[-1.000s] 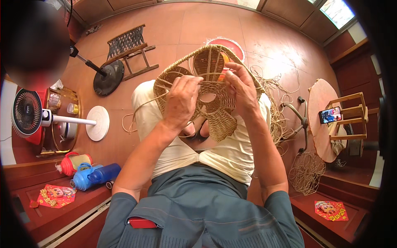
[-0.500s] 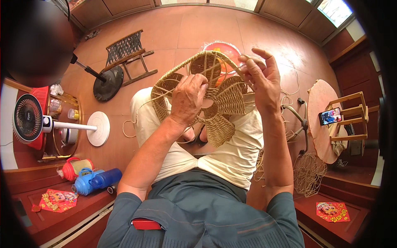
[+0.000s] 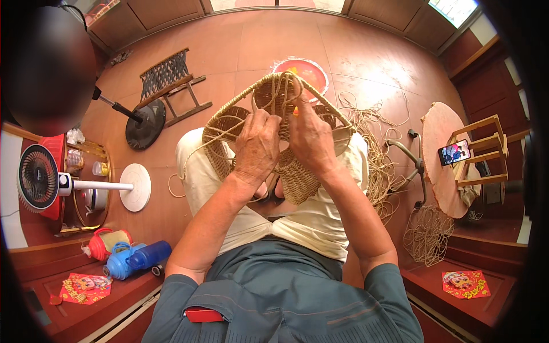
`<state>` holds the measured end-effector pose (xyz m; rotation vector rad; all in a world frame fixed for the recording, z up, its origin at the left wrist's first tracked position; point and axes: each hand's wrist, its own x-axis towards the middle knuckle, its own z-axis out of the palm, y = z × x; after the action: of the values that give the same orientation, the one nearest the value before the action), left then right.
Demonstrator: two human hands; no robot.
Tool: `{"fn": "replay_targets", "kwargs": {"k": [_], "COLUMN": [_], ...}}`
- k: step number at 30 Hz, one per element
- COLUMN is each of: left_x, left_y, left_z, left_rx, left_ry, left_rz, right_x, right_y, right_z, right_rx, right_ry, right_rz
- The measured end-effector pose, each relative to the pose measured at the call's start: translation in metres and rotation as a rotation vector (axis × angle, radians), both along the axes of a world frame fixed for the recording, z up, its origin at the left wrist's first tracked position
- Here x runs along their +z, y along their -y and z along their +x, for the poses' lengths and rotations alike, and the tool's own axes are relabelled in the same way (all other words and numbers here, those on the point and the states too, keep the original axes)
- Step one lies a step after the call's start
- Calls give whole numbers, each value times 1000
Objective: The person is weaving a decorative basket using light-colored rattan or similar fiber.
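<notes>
A tan woven basket [image 3: 298, 184] with petal-shaped panels and an open, cord-wrapped rim rests between my knees. My left hand [image 3: 258, 146] is closed at its middle, with the fingertips pinched on a strand of cord. Beside it, my right hand [image 3: 311, 140] has its index finger stretched toward the far rim. Its other fingers are curled in on the cord [image 3: 277, 94], which runs in loops between the hands and the rim. Both hands cover the basket's centre, so the exact grip is partly hidden. A loose strand trails off left over my knee.
Tangled cord [image 3: 374, 166] lies on the floor at right, near a coiled bundle [image 3: 429, 235]. Past the basket sits a red round basin [image 3: 314, 74]. A wooden folding chair [image 3: 171, 80], a white fan [image 3: 103, 187], vacuum flasks [image 3: 150, 254] and a stool with a phone [image 3: 454, 152] stand around.
My right hand has come down and left from above the right rim to the basket's middle, beside my left hand. Cord loops now stand between the hands and the far rim.
</notes>
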<state>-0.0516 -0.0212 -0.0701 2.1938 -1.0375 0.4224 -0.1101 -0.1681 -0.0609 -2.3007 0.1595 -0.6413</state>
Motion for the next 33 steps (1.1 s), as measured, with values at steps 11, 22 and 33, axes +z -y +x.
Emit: {"fn": "replay_targets", "kwargs": {"k": [11, 22, 33], "left_x": [-2, 2, -2], "left_y": [-9, 14, 16], "left_z": [1, 1, 11], "left_rx": [-22, -184, -230], "left_ry": [-36, 146, 90], "left_rz": [-13, 115, 63], "right_x": [-12, 8, -13], "right_y": [-16, 55, 316], "right_z": [9, -55, -364], "right_rx": [-20, 87, -965], "right_ry": [54, 89, 419], "right_rz": [157, 1250, 1141]}}
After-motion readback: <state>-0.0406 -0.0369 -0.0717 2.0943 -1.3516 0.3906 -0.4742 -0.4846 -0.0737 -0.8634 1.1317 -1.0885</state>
